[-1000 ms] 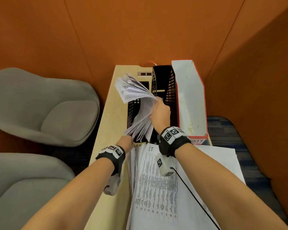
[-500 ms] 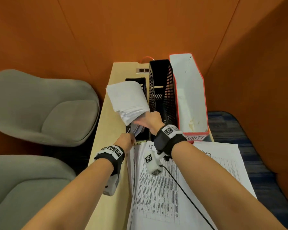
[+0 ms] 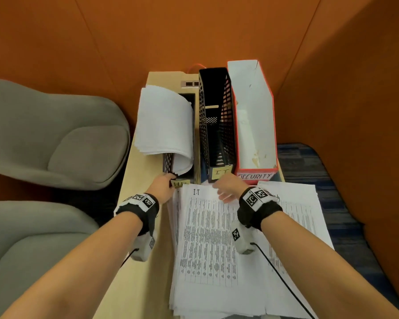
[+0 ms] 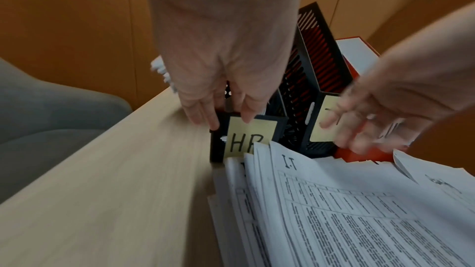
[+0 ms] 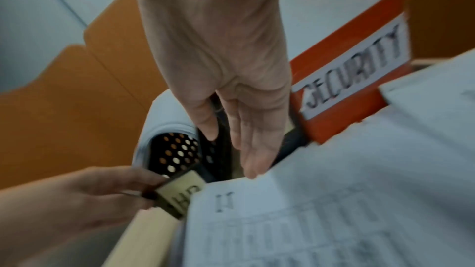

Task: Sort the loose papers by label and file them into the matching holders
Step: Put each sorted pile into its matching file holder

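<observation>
A thick bundle of papers point(image 3: 164, 120) stands in the black mesh HR holder point(image 3: 167, 161) and curls over its left side. My left hand point(image 3: 165, 183) grips the holder's front wall point(image 4: 218, 145) just above the yellow HR label point(image 4: 246, 139). My right hand point(image 3: 224, 189) hovers with straight fingers, holding nothing, over the top edge of the loose paper stack point(image 3: 207, 238). The stack's top sheet is marked I.T. The black IT holder point(image 3: 217, 125) and the red and white SECURITY holder point(image 3: 253, 116) stand to the right of the HR holder.
The narrow wooden desk point(image 3: 143, 272) has bare wood along its left side. Two grey chairs point(image 3: 55, 134) stand left of it. Orange padded walls point(image 3: 332, 88) close in behind and on the right. A socket strip point(image 3: 189, 84) sits at the desk's back.
My right hand pushed the bundle down into the HR holder, let it go and drew back over the stack on the desk. The left hand stayed on the holder's front.
</observation>
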Action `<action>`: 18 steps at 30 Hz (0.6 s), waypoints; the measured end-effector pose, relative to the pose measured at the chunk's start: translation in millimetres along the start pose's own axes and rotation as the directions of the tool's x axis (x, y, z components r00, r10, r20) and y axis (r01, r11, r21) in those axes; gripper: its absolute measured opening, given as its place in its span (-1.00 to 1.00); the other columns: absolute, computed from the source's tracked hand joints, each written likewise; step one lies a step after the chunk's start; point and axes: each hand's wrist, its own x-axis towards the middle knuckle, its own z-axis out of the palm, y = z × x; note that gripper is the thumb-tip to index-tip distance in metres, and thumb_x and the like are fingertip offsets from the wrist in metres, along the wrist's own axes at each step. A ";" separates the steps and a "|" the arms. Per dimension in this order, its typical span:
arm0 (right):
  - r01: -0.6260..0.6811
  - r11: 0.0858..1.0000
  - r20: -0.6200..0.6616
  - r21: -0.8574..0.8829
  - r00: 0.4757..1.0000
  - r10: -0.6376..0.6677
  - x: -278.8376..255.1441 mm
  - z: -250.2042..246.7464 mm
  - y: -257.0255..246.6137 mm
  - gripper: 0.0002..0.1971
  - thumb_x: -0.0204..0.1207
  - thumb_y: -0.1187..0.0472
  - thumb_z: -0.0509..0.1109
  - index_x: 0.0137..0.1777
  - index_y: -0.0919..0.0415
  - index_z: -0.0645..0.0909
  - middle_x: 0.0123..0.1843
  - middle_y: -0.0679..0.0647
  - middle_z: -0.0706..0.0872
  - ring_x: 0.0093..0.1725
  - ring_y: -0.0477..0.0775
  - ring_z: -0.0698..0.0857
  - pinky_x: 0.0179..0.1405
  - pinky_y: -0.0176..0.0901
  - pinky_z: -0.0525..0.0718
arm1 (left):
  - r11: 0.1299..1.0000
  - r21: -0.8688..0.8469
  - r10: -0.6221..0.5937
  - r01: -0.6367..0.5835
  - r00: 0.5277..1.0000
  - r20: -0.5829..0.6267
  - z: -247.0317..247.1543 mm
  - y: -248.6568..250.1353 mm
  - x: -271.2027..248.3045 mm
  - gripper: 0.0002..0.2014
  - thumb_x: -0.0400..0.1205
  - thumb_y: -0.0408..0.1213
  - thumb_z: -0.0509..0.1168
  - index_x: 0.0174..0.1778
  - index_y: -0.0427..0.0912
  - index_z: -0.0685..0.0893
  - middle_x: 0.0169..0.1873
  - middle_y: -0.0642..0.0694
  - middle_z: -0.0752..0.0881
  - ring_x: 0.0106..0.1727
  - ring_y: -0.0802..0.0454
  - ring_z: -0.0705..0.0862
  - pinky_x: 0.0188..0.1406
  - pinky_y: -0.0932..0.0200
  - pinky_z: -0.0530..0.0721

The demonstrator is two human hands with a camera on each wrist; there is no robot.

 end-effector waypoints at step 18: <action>-0.021 0.958 -0.146 -0.285 0.989 -0.022 -37.5 80.5 111.9 0.00 0.38 0.11 0.47 0.69 0.10 -0.11 0.58 0.21 0.24 0.54 0.36 0.30 0.53 0.15 0.31 | 0.646 -0.352 -0.644 0.678 0.731 0.226 98.0 -19.1 -123.2 -0.09 0.44 -0.03 0.52 0.60 -0.31 0.21 0.55 -0.34 0.22 0.46 -0.33 0.40 0.39 -0.11 0.49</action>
